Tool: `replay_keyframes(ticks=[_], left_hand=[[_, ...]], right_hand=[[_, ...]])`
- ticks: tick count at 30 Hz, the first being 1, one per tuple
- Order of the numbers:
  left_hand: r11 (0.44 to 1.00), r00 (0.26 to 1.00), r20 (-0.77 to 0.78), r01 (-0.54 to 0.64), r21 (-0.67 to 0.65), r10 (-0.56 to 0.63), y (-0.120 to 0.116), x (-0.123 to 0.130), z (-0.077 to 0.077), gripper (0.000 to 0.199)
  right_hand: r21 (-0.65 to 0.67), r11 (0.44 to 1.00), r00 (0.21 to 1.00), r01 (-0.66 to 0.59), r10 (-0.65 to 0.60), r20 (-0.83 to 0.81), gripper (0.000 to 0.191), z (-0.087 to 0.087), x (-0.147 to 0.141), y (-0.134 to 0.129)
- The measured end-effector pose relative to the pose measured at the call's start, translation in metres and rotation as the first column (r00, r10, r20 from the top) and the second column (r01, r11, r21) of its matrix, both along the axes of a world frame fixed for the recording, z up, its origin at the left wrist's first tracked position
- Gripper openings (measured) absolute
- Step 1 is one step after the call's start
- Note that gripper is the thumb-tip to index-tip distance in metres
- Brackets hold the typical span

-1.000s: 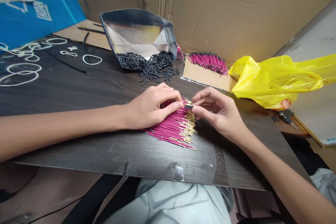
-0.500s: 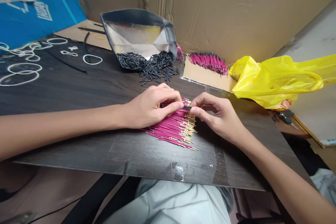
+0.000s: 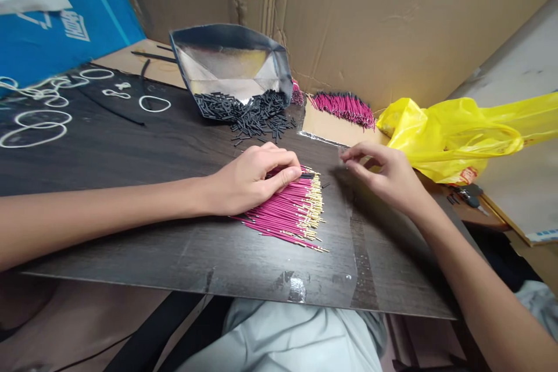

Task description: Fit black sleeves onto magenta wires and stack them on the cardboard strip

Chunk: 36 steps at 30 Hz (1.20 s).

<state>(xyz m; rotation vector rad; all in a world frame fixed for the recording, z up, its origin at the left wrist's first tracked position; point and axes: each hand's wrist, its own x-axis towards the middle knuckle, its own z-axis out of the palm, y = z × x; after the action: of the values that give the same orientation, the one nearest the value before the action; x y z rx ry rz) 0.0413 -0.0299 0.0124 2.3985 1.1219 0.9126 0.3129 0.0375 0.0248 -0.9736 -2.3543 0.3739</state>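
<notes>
Many magenta wires (image 3: 279, 209) with gold tips lie fanned out on the dark table (image 3: 226, 256). My left hand (image 3: 265, 180) rests on the upper part of them, thumb and fingers closed on a few wires with black sleeves (image 3: 307, 175) at their ends. To the right, my right hand (image 3: 379, 174) is above the table with thumb and forefinger apart at the tips, and I see nothing held between them. A small loose black tube (image 3: 325, 185) lies just right of the gold tips.
An open foil-lined bag (image 3: 231, 64) spills short black tubes (image 3: 257, 119) behind my left hand. Finished-looking magenta bundles (image 3: 344, 108) lie on cardboard (image 3: 325, 127). A yellow plastic bag (image 3: 453, 133) is at right, white rubber bands (image 3: 154, 104) at left.
My right hand has let go of the black-sleeved wire ends and moved right. A loose black tube now shows beside the gold tips. My left hand has stayed on the wires.
</notes>
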Motion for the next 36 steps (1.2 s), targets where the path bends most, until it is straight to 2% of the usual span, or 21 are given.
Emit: replay_keyframes(ticks=[6,12,14,17,21,24,36], left_hand=[[1.000,1.000,-0.010,-0.001,-0.027,0.001,0.000,0.000,0.000,0.026],[0.999,1.000,-0.008,0.007,-0.033,-0.008,0.000,0.000,-0.001,0.026],[1.000,1.000,-0.014,0.005,-0.030,-0.006,0.000,0.000,-0.002,0.025],[1.000,1.000,-0.028,0.008,-0.023,-0.009,0.000,-0.001,-0.003,0.026],[1.000,0.999,-0.030,0.027,-0.014,-0.027,-0.001,-0.001,-0.003,0.025],[1.000,0.999,-0.028,0.027,-0.007,-0.027,-0.001,-0.001,-0.003,0.025],[0.999,0.999,-0.042,0.030,0.016,-0.029,0.000,0.000,-0.004,0.024]], right_hand=[[-0.034,0.982,0.959,-0.186,0.189,0.214,0.004,-0.002,-0.008,-0.007],[-0.062,0.975,0.911,-0.212,0.221,0.349,0.013,-0.007,-0.013,-0.009],[-0.050,0.977,0.926,-0.209,0.214,0.310,0.011,-0.005,-0.012,-0.011],[-0.027,0.977,0.969,-0.210,0.212,0.124,0.010,-0.001,-0.014,-0.019],[0.021,0.973,0.973,-0.230,0.231,-0.021,0.008,-0.001,-0.024,-0.031],[0.054,0.967,0.968,-0.251,0.251,-0.007,0.010,-0.004,-0.030,-0.035],[0.101,0.974,0.976,-0.205,0.195,0.097,0.010,-0.005,-0.031,-0.038]])
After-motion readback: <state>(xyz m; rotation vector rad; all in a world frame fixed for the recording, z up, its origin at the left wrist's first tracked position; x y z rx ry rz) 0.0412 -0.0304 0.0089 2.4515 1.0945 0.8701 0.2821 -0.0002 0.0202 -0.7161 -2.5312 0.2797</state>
